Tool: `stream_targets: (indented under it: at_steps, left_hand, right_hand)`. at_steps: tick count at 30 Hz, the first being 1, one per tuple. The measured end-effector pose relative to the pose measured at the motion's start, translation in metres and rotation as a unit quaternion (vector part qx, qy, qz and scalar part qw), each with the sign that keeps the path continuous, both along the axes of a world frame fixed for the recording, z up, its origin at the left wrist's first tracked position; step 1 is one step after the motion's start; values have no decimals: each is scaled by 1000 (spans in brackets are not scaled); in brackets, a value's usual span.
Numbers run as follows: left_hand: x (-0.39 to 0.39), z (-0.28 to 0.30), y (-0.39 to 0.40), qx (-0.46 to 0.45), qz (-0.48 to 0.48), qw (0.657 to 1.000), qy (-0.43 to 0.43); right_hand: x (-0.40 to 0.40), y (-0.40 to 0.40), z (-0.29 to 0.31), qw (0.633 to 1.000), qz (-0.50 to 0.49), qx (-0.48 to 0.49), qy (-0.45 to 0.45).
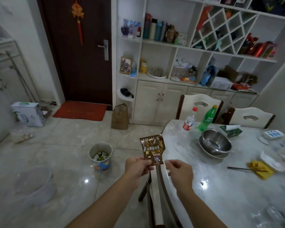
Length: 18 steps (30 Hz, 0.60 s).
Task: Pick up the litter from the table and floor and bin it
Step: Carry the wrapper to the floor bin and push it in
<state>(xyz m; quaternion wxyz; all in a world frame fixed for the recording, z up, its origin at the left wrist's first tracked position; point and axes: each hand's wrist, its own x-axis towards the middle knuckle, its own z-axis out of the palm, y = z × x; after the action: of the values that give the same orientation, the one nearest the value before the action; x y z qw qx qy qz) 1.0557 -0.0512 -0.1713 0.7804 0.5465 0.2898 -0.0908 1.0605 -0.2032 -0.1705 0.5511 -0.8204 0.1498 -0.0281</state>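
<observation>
My left hand pinches the lower corner of a brown oatmeal sachet, which it holds upright over the gap between floor and table. Just right of the sachet, my right hand is loosely curled with its fingertips apart and nothing in it. A small white bin with litter inside stands on the floor to the left of my hands. On the marble table lie a green wrapper, a yellow wrapper, a green bottle and a water bottle.
Stacked steel bowls, a white plate and chopsticks sit on the table. A chair back stands right below my hands. A brown paper bag, a white box and a clear tub are on the floor.
</observation>
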Motion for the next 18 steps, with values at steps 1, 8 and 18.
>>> stream_targets:
  at_steps: [1, 8, 18]
  left_hand:
    - [4, -1, 5, -3, 7, 1000, 7]
    - [41, -14, 1, 29, -64, 996, 50]
    - [129, -45, -82, 84, -186, 973, 110]
  right_hand:
    - [5, -12, -4, 999, -35, 23, 22]
    - [32, -121, -73, 963, -207, -28, 173]
    - [80, -166, -137, 944, -219, -149, 198]
